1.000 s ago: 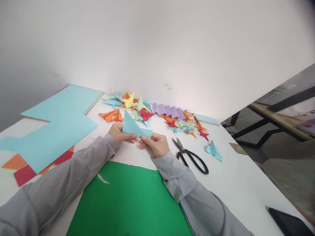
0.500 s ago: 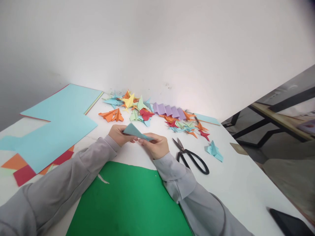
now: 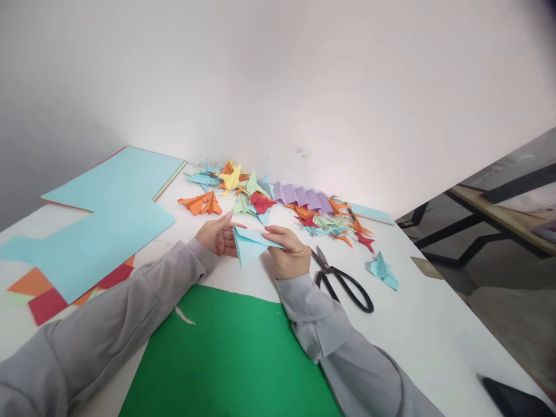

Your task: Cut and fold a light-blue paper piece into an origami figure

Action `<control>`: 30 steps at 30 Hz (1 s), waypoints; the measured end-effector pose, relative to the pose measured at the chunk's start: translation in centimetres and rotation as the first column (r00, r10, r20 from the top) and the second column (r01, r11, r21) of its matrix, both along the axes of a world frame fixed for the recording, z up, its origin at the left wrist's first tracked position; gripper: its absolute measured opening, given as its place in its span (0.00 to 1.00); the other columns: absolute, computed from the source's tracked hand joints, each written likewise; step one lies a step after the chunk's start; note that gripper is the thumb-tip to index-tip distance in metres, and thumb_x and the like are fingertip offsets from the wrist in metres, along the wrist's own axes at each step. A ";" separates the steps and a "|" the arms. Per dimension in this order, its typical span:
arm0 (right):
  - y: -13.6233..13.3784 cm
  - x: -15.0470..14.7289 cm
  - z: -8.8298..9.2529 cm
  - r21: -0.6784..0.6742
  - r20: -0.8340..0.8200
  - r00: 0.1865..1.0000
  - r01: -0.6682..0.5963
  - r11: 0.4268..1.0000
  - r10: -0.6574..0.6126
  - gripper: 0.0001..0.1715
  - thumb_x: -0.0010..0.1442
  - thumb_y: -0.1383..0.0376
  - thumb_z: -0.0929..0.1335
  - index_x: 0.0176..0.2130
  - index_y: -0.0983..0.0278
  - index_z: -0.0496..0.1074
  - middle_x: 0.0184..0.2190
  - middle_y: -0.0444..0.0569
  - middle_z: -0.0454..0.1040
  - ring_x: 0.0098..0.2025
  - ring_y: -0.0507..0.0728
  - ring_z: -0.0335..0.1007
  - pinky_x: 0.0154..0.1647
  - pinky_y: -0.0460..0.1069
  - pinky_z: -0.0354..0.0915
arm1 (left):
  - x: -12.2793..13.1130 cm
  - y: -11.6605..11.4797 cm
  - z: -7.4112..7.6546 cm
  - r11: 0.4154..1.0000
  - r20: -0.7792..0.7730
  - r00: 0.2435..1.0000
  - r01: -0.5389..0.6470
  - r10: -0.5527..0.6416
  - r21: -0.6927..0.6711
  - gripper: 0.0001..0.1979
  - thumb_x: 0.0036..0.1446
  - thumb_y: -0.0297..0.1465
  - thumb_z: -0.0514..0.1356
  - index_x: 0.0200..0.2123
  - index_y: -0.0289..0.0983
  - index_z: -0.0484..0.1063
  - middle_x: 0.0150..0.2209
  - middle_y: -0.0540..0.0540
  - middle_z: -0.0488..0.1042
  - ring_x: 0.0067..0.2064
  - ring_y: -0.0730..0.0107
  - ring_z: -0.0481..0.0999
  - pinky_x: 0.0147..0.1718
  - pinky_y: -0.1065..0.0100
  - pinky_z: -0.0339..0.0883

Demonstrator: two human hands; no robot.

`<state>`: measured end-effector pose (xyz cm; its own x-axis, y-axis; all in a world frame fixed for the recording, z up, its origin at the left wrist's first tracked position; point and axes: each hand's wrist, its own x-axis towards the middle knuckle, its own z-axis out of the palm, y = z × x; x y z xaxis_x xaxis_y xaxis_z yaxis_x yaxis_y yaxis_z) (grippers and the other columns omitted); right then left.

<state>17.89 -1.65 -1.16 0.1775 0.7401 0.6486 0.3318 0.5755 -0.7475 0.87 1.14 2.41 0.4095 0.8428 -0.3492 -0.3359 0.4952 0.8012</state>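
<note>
Behind everything rose a pale wall [image 3: 278,87], and up to it ran the white table [image 3: 434,330]. On the near part of the table lay a green sheet [image 3: 230,359], partly under the right sleeve [image 3: 360,365]. To the left spread large blue sheets [image 3: 108,243], one overlapping another. The left sleeve [image 3: 117,324], grey like the other, crossed between them and the green sheet. Near the wall, paper figures [image 3: 230,178] in yellow, orange, red, green and blue lay heaped, with a pleated purple strip [image 3: 302,196] among them. Black-handled scissors [image 3: 343,281] rested just beside the right hand [image 3: 290,255], which pinched one end of the folded blue paper [image 3: 249,246] between thumb and fingers. That paper was above the table, between the two hands, a flap pointing down. The left hand [image 3: 219,236] was loosely spread, thumb raised, beside the paper's other end; whether it touched could not be told. Beyond the scissors sat a lone blue figure [image 3: 382,271]; smallest, a pale scrap [image 3: 185,315] lay on the green sheet.
</note>
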 end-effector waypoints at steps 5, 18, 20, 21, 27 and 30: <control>-0.4 0.0 0.6 0.030 0.107 0.994 -0.005 1.000 0.002 0.09 0.46 0.70 0.68 0.28 0.58 0.76 0.38 0.50 0.73 0.34 0.55 0.71 0.38 0.52 0.67 | 0.5 -0.5 -0.2 0.999 -0.070 0.997 -0.012 0.016 0.053 0.21 0.23 0.37 0.71 0.20 0.31 0.70 0.15 0.49 0.71 0.17 0.73 0.70 0.15 0.72 0.66; -0.2 -1.1 1.0 -0.475 -0.630 0.776 -0.377 0.796 -0.009 0.19 0.37 0.54 0.73 0.24 0.66 0.72 0.17 0.43 0.69 0.19 0.52 0.65 0.16 0.48 0.68 | 0.6 -0.6 -0.5 0.970 -0.238 0.968 -0.022 0.081 0.243 0.19 0.24 0.30 0.70 0.24 0.31 0.70 0.13 0.54 0.70 0.14 0.79 0.65 0.11 0.77 0.58; -0.3 -1.3 0.9 -0.506 -0.579 0.815 -0.320 0.801 -0.040 0.17 0.32 0.59 0.76 0.22 0.66 0.71 0.15 0.41 0.69 0.17 0.50 0.64 0.15 0.47 0.67 | 0.6 -0.7 -0.7 0.963 -0.244 0.968 0.003 0.066 0.271 0.19 0.23 0.30 0.70 0.24 0.31 0.70 0.14 0.53 0.71 0.15 0.79 0.66 0.12 0.77 0.59; -0.4 -1.4 0.9 -0.509 -0.566 0.824 -0.306 0.805 -0.044 0.16 0.32 0.60 0.76 0.21 0.66 0.71 0.15 0.41 0.69 0.17 0.50 0.64 0.15 0.47 0.67 | 0.6 -0.7 -0.7 0.959 -0.244 0.967 0.004 0.068 0.283 0.19 0.23 0.31 0.70 0.24 0.31 0.70 0.14 0.53 0.71 0.15 0.79 0.66 0.13 0.77 0.60; -0.8 -1.5 1.4 -0.476 -0.578 0.816 -0.311 0.823 -0.026 0.14 0.33 0.62 0.76 0.22 0.66 0.72 0.16 0.41 0.71 0.18 0.50 0.66 0.16 0.46 0.68 | 0.8 -0.9 -0.4 0.945 -0.307 0.944 -0.015 0.121 0.327 0.13 0.33 0.36 0.68 0.21 0.31 0.73 0.09 0.55 0.63 0.12 0.82 0.58 0.10 0.77 0.52; -0.6 -1.1 1.5 -0.473 -0.612 0.791 -0.389 0.790 0.023 0.16 0.35 0.58 0.75 0.23 0.66 0.73 0.16 0.42 0.71 0.18 0.52 0.66 0.16 0.48 0.68 | 0.7 -0.8 -0.3 0.959 -0.294 0.946 -0.053 0.138 0.280 0.13 0.30 0.35 0.68 0.19 0.32 0.73 0.10 0.54 0.65 0.13 0.79 0.61 0.12 0.75 0.55</control>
